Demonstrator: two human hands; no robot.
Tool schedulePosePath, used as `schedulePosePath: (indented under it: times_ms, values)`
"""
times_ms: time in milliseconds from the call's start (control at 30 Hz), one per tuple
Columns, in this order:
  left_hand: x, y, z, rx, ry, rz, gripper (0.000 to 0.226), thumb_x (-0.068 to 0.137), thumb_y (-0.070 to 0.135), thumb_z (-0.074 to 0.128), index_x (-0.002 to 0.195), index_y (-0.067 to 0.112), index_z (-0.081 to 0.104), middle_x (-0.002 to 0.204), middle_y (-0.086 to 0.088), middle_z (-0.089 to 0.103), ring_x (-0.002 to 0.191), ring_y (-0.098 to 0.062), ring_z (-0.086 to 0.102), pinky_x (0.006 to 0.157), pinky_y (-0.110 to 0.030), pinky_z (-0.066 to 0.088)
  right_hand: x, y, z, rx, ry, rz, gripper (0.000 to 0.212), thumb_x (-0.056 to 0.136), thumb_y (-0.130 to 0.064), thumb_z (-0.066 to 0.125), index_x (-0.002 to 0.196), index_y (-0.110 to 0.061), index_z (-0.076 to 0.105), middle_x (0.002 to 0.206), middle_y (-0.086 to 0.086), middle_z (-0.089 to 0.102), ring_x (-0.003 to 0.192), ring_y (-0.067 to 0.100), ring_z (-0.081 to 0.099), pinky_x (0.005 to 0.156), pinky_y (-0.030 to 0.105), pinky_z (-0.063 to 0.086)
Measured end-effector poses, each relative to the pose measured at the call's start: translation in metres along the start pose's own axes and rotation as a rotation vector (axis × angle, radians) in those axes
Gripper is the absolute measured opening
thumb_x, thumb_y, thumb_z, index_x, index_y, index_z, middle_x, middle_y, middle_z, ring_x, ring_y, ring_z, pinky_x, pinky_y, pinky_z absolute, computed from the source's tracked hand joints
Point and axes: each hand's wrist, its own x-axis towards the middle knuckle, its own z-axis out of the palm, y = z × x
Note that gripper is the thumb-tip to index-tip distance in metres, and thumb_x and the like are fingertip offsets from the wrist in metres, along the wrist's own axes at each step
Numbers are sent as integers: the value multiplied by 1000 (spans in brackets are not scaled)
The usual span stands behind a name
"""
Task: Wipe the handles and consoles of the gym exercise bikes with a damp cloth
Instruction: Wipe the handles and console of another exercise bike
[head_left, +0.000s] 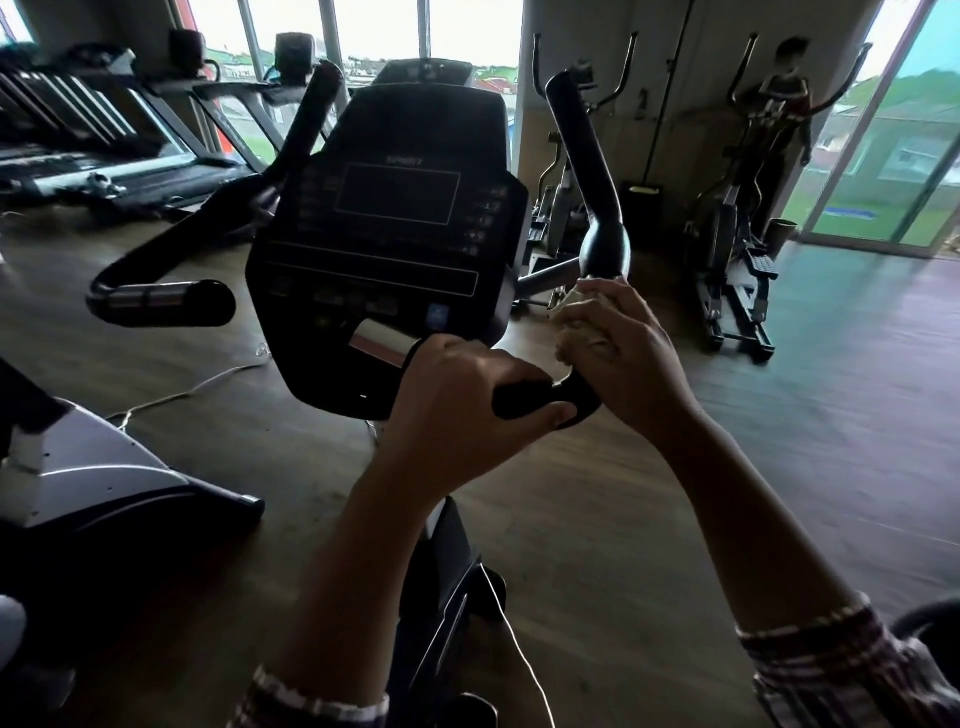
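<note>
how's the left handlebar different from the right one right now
The left handlebar is bare, no hand on it; the right handlebar has both hands on its lower end. The right hand wraps a pale cloth around it, and the left hand grips its tip. No cloth touches the left one. Both are black, curved bars flanking the console.

A wooden floor (597, 519) is carrying treadmills (93, 140) at the upper left, cross-trainers (737, 249) at the upper right, and a white cable (182, 392) lying at the left.
</note>
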Motion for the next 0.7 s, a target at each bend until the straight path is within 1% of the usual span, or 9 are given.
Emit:
schedulePosePath:
  times_ms: [67,133,200,300,367,467,600,667,700]
  values:
    - [-1,0,0,5,2,7,32,78,55,64,91,29,76,77,12,74,70,-5,66,83,-38,48,6,7,-3,14,-9,-20,31,76,-36,67,102,-20,75,125,-11,54,127,11,49,106,32,41]
    - [-1,0,-2,6,2,11,28,78,52,68,91,28,76,75,12,73,69,-3,65,83,-31,44,19,11,-6,65,9,3,21,81,-16,70,102,-17,74,122,-8,57,116,-11,49,97,14,43]
    - [-2,0,-3,11,4,6,27,78,50,70,92,28,75,76,12,73,70,-2,64,84,-27,40,26,7,-6,83,22,64,19,83,-9,68,101,-14,74,122,-6,57,111,-14,51,87,3,40]
    - [-3,-4,-4,-13,18,-6,30,77,50,69,93,26,75,79,12,73,73,2,63,87,-26,40,11,2,2,-31,-16,22,29,81,-34,59,98,-18,74,128,-3,58,128,16,48,104,29,40]
    - [-4,-6,-4,-12,28,-10,36,77,54,65,95,25,75,83,12,74,77,8,58,91,-23,36,-3,1,0,-51,-37,-51,34,79,-39,55,97,-19,75,125,-8,57,126,11,44,104,25,35]
    - [-5,-6,-4,-10,40,-13,39,76,56,65,96,24,74,87,12,74,81,9,53,95,-24,32,-1,4,-2,61,30,-84,18,80,-20,65,95,-20,75,115,-17,58,112,-2,52,95,16,42]
    - [-7,-8,-5,3,61,-38,38,76,55,69,96,23,74,92,11,74,87,7,58,102,-29,32,4,3,14,367,190,135,21,80,-18,63,97,-23,73,121,-10,60,111,24,62,87,51,53]
    - [-7,-10,-5,34,42,-35,41,78,59,63,96,24,74,100,12,73,94,2,63,99,-28,32,-13,-5,22,294,265,140,25,79,-17,62,102,-17,72,126,-4,57,115,19,58,90,46,53]
    - [-7,-11,-4,50,38,-30,43,79,61,61,95,24,75,102,12,72,95,-1,64,96,-27,32,-23,-11,24,244,287,113,27,80,-17,61,105,-15,71,128,-2,56,116,13,56,91,36,53]
